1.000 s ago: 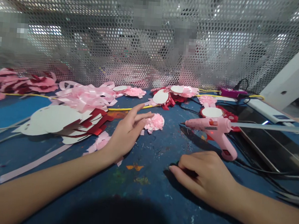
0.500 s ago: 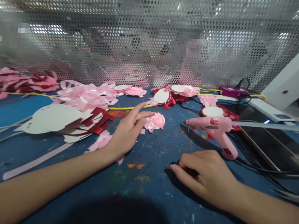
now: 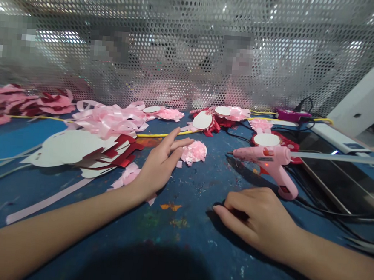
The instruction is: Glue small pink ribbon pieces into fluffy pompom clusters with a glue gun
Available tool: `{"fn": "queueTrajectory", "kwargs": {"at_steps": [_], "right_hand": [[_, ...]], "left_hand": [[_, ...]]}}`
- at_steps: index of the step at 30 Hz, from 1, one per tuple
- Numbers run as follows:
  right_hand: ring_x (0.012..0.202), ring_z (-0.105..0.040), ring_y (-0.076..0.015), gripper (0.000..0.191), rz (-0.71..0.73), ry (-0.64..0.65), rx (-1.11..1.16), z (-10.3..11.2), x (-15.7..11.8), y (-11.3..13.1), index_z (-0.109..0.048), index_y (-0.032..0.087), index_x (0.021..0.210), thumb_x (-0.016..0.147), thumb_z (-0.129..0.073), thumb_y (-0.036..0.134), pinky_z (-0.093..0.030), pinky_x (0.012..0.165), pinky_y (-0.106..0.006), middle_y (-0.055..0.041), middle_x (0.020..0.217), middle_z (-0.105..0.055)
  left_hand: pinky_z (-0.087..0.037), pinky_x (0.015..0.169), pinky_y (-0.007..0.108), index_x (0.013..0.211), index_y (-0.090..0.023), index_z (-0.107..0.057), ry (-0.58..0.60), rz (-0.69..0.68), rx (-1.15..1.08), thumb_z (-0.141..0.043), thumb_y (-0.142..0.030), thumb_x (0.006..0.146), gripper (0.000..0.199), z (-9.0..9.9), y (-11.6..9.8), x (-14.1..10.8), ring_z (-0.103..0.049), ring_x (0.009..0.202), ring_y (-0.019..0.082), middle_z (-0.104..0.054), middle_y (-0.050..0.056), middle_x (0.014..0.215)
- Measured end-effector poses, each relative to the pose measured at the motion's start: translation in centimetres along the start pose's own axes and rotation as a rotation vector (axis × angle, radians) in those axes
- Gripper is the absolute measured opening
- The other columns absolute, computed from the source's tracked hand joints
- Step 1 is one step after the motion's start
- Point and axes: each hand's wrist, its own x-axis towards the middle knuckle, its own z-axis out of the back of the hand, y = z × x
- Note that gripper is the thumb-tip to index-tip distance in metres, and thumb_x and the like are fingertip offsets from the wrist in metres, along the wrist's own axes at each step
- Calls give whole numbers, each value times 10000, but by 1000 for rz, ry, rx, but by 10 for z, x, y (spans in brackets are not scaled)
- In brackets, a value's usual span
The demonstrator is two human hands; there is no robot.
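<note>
My left hand [image 3: 161, 164] rests on the blue table with its fingers stretched out and holds nothing. Its fingertips lie at the left edge of a small ruffled pink ribbon rosette [image 3: 195, 152]; whether they touch it I cannot tell. My right hand [image 3: 258, 219] lies on the table with the fingers curled in, and no object shows in it. Beyond it, a pink hot glue gun [image 3: 262, 156] lies on its side, its light red and a long glue stick [image 3: 339, 158] out of the back. Pink paper scraps [image 3: 128, 175] are partly under my left wrist.
White and red card cutouts [image 3: 74, 149] are stacked at left, below a heap of pink ribbon [image 3: 111, 117]. Several rosettes with white ovals [image 3: 203, 120] line the back, before a perforated metal screen [image 3: 187, 50]. A dark glossy panel [image 3: 341, 176] and cables lie right.
</note>
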Motion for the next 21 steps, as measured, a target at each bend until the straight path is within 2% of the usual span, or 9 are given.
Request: {"fn": "queueTrajectory", "kwargs": {"at_steps": [5,15,18,21], "right_hand": [[446,-403,-72,380,3,-9,3,-1,0,0,-436,183,584,928,-473,339,-219,502,-259,56,493,-431],[446,-391,-70,380,5,-6,3,0,-1,1,-434,181,579,925,-477,333,-215,502,-260,60,492,-425],[446,-406,-73,381,7,-13,-7,0,-1,1,-439,181,575,922,-481,334,-211,499,-262,58,489,-425],[447,-409,-77,383,5,-11,-14,0,0,0,-447,182,576,925,-474,337,-212,498,-263,55,486,-424]], "left_hand": [[-302,1110,428,1461,-219,-231,5,1,34,-421,-298,932,567,1,-3,-3,-484,1262,198,-600,32,1298],[-248,1139,393,1475,-187,-208,18,-64,24,-417,-297,945,580,0,0,-2,-450,1301,178,-609,41,1290],[-269,1129,398,1477,-174,-201,21,-34,13,-413,-315,946,589,0,-1,-2,-446,1306,186,-623,51,1270],[-261,1126,428,1479,-207,-202,11,5,47,-411,-353,946,591,1,-3,-2,-454,1296,207,-597,44,1298]]}}
